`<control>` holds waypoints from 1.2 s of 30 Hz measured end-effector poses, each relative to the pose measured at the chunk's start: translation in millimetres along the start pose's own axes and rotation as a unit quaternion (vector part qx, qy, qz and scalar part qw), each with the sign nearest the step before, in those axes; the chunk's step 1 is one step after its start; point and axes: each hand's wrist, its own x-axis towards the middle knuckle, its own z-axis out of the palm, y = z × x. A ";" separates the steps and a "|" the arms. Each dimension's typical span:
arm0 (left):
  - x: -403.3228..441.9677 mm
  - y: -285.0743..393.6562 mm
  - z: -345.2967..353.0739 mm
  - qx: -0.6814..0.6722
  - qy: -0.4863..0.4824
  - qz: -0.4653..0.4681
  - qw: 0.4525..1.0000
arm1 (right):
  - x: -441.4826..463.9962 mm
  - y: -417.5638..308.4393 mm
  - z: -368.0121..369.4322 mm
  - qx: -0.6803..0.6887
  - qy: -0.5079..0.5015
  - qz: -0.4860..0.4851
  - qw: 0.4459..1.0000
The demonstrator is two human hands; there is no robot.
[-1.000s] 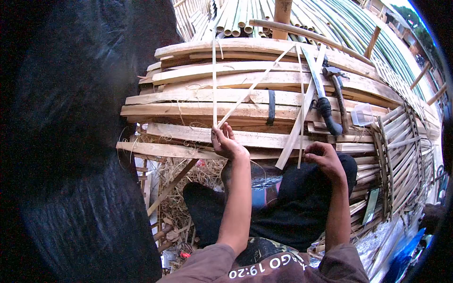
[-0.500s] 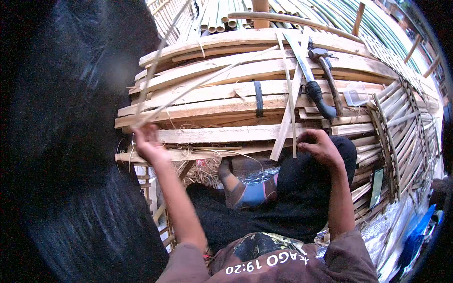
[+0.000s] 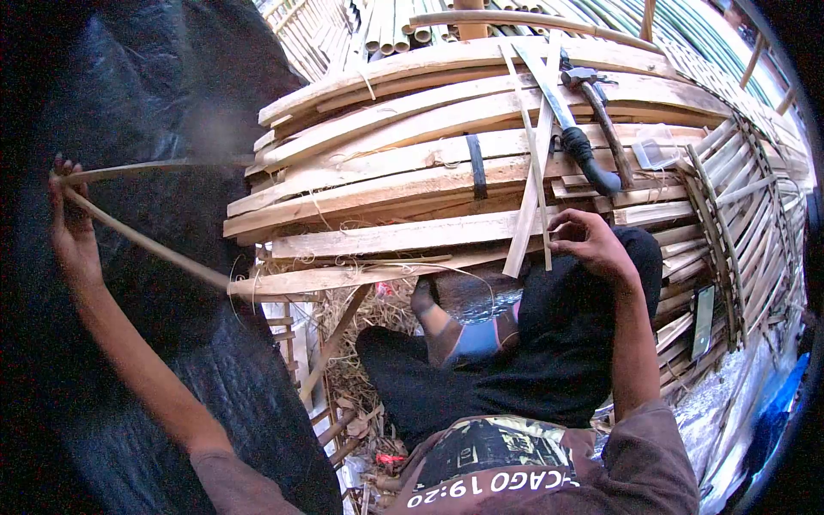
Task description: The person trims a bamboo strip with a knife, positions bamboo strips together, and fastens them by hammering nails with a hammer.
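Note:
Far out at the left, my left hand (image 3: 73, 215) pinches the joined ends of two thin strips (image 3: 154, 245) in front of the black sheet (image 3: 172, 112). My right hand (image 3: 584, 243) hangs above my right knee, thumb and forefinger curled together beside the lower end of a narrow strip (image 3: 534, 146). Whether its fingertips hold anything is too small to tell. A wider flat strip (image 3: 521, 232) lies crossed with the narrow one on the wooden slats (image 3: 386, 232).
A blade with a black-wrapped handle (image 3: 577, 146) and a hammer (image 3: 601, 112) lie on the slats, near a clear plastic box (image 3: 655, 148). Bamboo poles (image 3: 399, 34) are stacked behind. A phone-like object (image 3: 703, 322) rests at the right.
My left hand has swung from the middle of the slats out to the far left, carrying the strips with it. My right hand has stayed near my knee.

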 end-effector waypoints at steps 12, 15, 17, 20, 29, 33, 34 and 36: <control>-92.8 -168.5 222.9 0.092 -0.437 -0.209 0.870 | -1.4 1.7 1.0 0.063 -0.005 0.020 0.998; -125.4 -208.8 267.4 0.103 -0.474 -0.285 0.827 | -1.9 4.6 0.6 0.067 -0.012 0.034 0.997; -140.2 -241.8 289.0 0.101 -0.503 -0.325 0.794 | -3.3 4.6 1.7 0.042 -0.007 0.028 0.999; -158.8 -263.6 322.9 0.094 -0.515 -0.377 0.764 | -2.4 2.7 1.1 -0.027 0.001 0.007 1.000; -180.0 -293.9 374.0 0.206 -0.584 -0.209 0.757 | -1.0 -2.6 2.6 -0.075 0.024 -0.031 0.996; -179.1 -284.9 385.1 0.238 -0.544 -0.189 0.782 | 0.1 -7.3 1.4 -0.094 0.030 -0.043 0.994; -177.1 -290.3 386.9 0.228 -0.543 -0.175 0.789 | -0.8 -8.4 2.2 -0.098 0.033 -0.036 0.994; -173.0 -292.4 388.9 0.220 -0.538 -0.164 0.797 | -0.7 -10.4 2.8 -0.113 0.036 -0.037 0.992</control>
